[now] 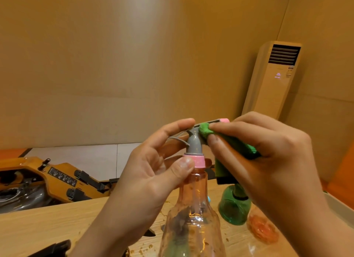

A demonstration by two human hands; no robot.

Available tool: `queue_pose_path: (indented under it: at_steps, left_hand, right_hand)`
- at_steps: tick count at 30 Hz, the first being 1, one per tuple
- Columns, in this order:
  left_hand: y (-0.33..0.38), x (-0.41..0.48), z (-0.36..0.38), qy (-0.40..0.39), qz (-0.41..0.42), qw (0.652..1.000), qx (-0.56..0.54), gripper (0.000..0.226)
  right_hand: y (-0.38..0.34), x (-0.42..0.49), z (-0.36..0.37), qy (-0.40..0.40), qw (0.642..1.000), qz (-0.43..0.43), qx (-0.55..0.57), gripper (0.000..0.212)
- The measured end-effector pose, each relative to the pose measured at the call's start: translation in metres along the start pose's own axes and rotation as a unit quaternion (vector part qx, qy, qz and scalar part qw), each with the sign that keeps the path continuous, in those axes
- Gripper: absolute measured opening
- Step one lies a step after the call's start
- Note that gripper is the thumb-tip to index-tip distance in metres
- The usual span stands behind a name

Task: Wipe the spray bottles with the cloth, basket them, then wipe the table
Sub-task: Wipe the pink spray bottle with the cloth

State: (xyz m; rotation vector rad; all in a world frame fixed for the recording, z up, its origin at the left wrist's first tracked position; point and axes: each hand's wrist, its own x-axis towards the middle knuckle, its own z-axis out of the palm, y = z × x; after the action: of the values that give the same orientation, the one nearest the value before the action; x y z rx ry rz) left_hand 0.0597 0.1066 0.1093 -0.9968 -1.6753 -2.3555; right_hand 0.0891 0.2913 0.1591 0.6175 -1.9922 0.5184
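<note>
Light wood bench (47, 224) right at the bottom of the view, with a bunch of brownish drips (145, 249) spattered on it. Front and centre is the see-through pink bottle (191, 208), upright and close to the camera, so I can't tell if its base is on the bench or lifted off.

Left hand (153, 170) has it by the neck: thumb pressed on the pink collar, index finger curled over the back of the grey sprayer head (193, 141), trigger poking out between the fingers.

Right hand (268, 151) is pinching a bunched-up green cloth (206, 131) against the side of that sprayer head, just under the pink nozzle tip. The rest of the cloth hangs down out of the palm.

Just behind, under the right hand, a green bottle (234, 207) stands on the bench, its top mostly hidden by the hand and cloth. Next to it there's an orange see-through thing (262, 230), too blurry to call.

Further back on the left is some wooden machine (57, 178) with black clips, down on the floor. Tall air conditioner (275, 78) stands in the far right corner against the tan wall (115, 65), display lit.
</note>
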Motion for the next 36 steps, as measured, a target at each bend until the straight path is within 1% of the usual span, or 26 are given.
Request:
queue_pose_path:
  at_steps: [4, 8, 10, 13, 14, 18, 19, 23, 25, 28, 29, 32, 33, 34, 36]
  left_hand:
    - [0.0, 0.0, -0.002, -0.001, -0.002, 1.0, -0.005, 0.047]
    - [0.001, 0.0, -0.001, -0.003, 0.005, 1.0, 0.004, 0.046]
    - [0.002, -0.001, 0.0, -0.004, 0.005, 1.0, -0.003, 0.046]
    - [0.002, 0.0, -0.002, -0.004, 0.002, 1.0, -0.008, 0.046]
    - [0.002, 0.001, -0.002, -0.004, 0.002, 1.0, -0.007, 0.046]
    - [0.003, 0.0, -0.002, 0.002, 0.009, 1.0, -0.001, 0.045]
    - [0.003, -0.001, -0.002, 0.003, 0.009, 1.0, 0.001, 0.045]
    - [0.003, 0.0, -0.003, -0.001, 0.003, 1.0, -0.002, 0.046]
    - [0.002, 0.0, -0.003, 0.004, -0.001, 1.0, 0.001, 0.047]
    - [0.0, 0.0, -0.003, 0.005, 0.0, 1.0, 0.009, 0.046]
    - [0.0, 0.0, -0.003, 0.004, 0.0, 1.0, 0.008, 0.046]
    - [0.0, 0.0, -0.005, 0.005, -0.001, 1.0, 0.0, 0.046]
    - [0.001, 0.001, -0.005, 0.005, 0.0, 1.0, -0.001, 0.046]
    - [0.001, 0.001, -0.005, 0.003, 0.002, 1.0, 0.002, 0.046]
    - [0.001, 0.0, -0.005, 0.004, 0.008, 1.0, 0.013, 0.046]
  right_hand:
    - [-0.006, -0.004, 0.003, -0.045, 0.998, -0.01, 0.037, 0.018]
    - [0.0, -0.003, -0.001, 0.027, 1.0, 0.013, -0.007, 0.015]
    - [-0.004, -0.004, 0.001, 0.024, 1.0, 0.006, -0.008, 0.017]
    - [-0.01, -0.009, 0.005, -0.013, 1.0, -0.008, 0.014, 0.021]
    - [-0.008, -0.008, 0.004, -0.011, 1.0, -0.006, 0.011, 0.021]
    - [0.005, 0.0, -0.004, 0.04, 0.999, 0.023, -0.018, 0.017]
    - [0.005, 0.001, -0.005, 0.041, 0.999, 0.024, -0.017, 0.017]
    - [-0.003, -0.004, 0.002, -0.026, 0.999, 0.003, 0.032, 0.018]
    - [-0.001, -0.005, 0.002, -0.024, 0.999, 0.019, 0.04, 0.014]
    - [0.005, -0.002, 0.002, 0.019, 0.999, 0.038, 0.011, 0.015]
    - [0.004, -0.002, 0.003, 0.015, 0.999, 0.032, 0.012, 0.015]
    - [-0.005, -0.006, 0.007, -0.044, 0.998, 0.0, 0.042, 0.019]
    - [-0.005, -0.007, 0.007, -0.051, 0.998, -0.003, 0.047, 0.019]
    - [-0.004, -0.007, 0.006, -0.045, 0.998, 0.001, 0.046, 0.018]
    - [0.003, -0.003, 0.002, -0.006, 1.0, 0.018, 0.025, 0.017]
